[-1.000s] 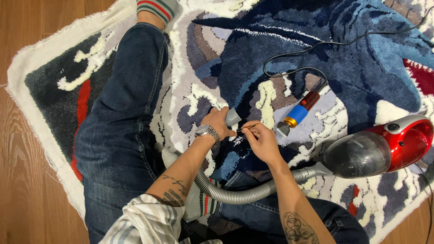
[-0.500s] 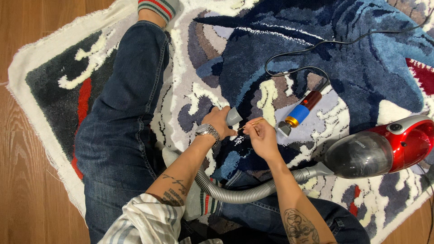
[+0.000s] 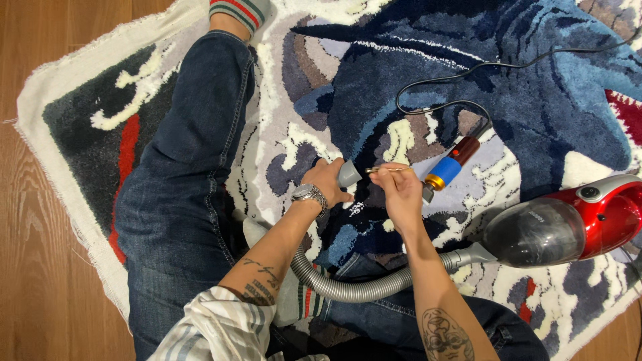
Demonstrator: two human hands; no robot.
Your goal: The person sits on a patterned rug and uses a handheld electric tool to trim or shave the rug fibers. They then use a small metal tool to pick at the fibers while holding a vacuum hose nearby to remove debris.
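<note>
Seated on a tufted rug [image 3: 414, 80] with legs stretched out, a person bends over the pile, the grey hose [image 3: 354, 287] looping across the lap to a red vacuum [image 3: 568, 227] at the right. The left hand [image 3: 326, 182] is closed around the grey nozzle [image 3: 349, 174], which lies roughly level, its long axis running left to right and its mouth pointing right toward the other hand. The right hand [image 3: 403, 194] pinches small scissors [image 3: 388, 170], thin and gold-coloured, held just beside the nozzle mouth, their length also lying left to right, tips toward the nozzle. With blades, fingertips and nozzle so close together, a slip could nick the left hand or cut too deep into the pile. Farther out, a blue and red trimmer [image 3: 449, 167] rests on the rug, its black cord [image 3: 468, 73] curling away; a snagged foot or hose might drag it.
</note>
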